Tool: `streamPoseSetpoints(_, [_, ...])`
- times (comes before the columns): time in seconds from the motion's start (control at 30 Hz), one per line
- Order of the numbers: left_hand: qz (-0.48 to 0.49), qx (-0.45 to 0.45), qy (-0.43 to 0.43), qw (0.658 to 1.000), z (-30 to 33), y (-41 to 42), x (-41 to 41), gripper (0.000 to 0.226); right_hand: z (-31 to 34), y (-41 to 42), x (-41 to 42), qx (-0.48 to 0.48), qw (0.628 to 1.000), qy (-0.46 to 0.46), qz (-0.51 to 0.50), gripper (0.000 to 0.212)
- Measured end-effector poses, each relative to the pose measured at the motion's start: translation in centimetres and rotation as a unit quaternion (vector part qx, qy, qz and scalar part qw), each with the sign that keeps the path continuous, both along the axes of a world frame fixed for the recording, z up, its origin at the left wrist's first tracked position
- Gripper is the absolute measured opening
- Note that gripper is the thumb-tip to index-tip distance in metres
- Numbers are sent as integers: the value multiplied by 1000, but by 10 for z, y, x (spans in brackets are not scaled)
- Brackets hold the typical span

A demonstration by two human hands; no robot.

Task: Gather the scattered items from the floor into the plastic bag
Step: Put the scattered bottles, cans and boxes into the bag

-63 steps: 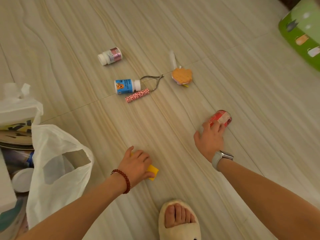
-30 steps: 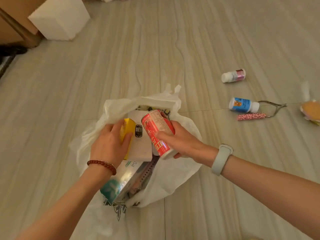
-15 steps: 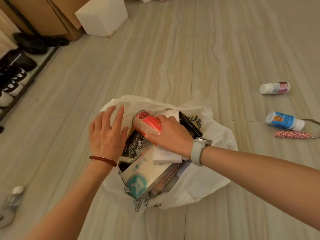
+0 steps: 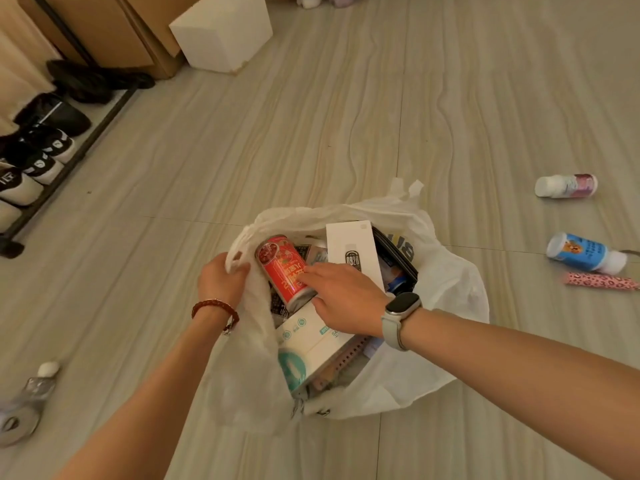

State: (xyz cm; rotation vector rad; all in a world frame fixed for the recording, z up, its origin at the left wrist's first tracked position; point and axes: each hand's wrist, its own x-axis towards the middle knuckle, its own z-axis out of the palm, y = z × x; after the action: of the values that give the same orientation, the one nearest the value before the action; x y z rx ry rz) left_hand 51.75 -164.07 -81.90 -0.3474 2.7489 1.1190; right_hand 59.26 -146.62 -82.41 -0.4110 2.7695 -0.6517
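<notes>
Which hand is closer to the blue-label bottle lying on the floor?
Right. The right hand rests on the red can in the plastic bag, on the side toward the blue-label bottle. The left hand grips the bag's far edge.

Both forearms are extended from 6 o'clock toward the middle of the view. The left hand (image 4: 221, 282) is curled, thin white film being pinched between thumb and fingers; a beaded bracelet is worn at its wrist. The right hand (image 4: 346, 299) is laid flat, fingers straight and pointed toward 10 o'clock; a watch is worn at its wrist.
</notes>
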Motion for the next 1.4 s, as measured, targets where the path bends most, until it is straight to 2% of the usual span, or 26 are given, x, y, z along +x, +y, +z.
streamPoseSetpoints(0.13, [14, 77, 123, 989, 27, 7, -2, 12, -3, 7, -3, -14, 999, -29, 13, 50])
streamPoseSetpoints(0.2, [-13, 72, 126, 989, 35, 13, 2, 15, -2, 8, -2, -31, 999, -11, 16, 48])
streamPoseSetpoints(0.27, [-70, -3, 100, 993, 38, 18, 7, 19, 2, 14, 2, -74, 997, 31, -15, 43])
streamPoseSetpoints(0.33, [-123, -101, 97, 983, 41, 24, 10, 40, 6, 26, 9, -118, 987, 99, -50, 38])
streamPoseSetpoints(0.4, [-168, -173, 152, 959, 49, 36, 14, 65, 8, 46, 19, -131, 974, 167, -79, 38])
streamPoseSetpoints(0.43, [-194, -190, 196, 942, 54, 48, 15, 70, 8, 57, 23, -137, 968, 187, -100, 37])
streamPoseSetpoints(0.5, [-252, -202, 269, 907, 59, 78, 17, 67, 7, 83, 32, -150, 955, 205, -152, 37])
streamPoseSetpoints(0.57, [-304, -198, 294, 884, 57, 117, 21, 60, 2, 112, 45, -144, 941, 222, -211, 38])
streamPoseSetpoints(0.67, [-384, -156, 276, 867, 44, 180, 40, 50, -12, 165, 74, -108, 915, 210, -327, 37])
streamPoseSetpoints(0.73, [-442, -138, 272, 844, 26, 217, 57, 45, -25, 203, 97, -70, 896, 184, -399, 37])
streamPoseSetpoints(0.87, [-535, -131, 214, 806, -18, 272, 84, 41, -53, 280, 132, 43, 856, 103, -505, 52])
streamPoseSetpoints(0.97, [-568, -134, 140, 800, -40, 298, 99, 46, -74, 320, 137, 74, 831, -21, -551, 66])
streamPoseSetpoints(1.03, [-574, -140, 128, 797, -51, 310, 104, 50, -91, 331, 139, 72, 805, -80, -583, 77])
streamPoseSetpoints(1.1, [-587, -158, 117, 786, -57, 323, 108, 54, -108, 326, 146, 123, 802, -118, -573, 69])
streamPoseSetpoints(1.17, [-608, -173, 109, 767, -62, 340, 109, 58, -122, 315, 158, 166, 819, -74, -545, 42])
streamPoseSetpoints(1.23, [-627, -183, 101, 751, -66, 365, 107, 65, -132, 304, 169, 142, 832, 9, -536, 23])
streamPoseSetpoints(1.4, [-629, -168, 40, 758, -85, 444, 101, 71, -141, 291, 194, 23, 803, 88, -589, 20])
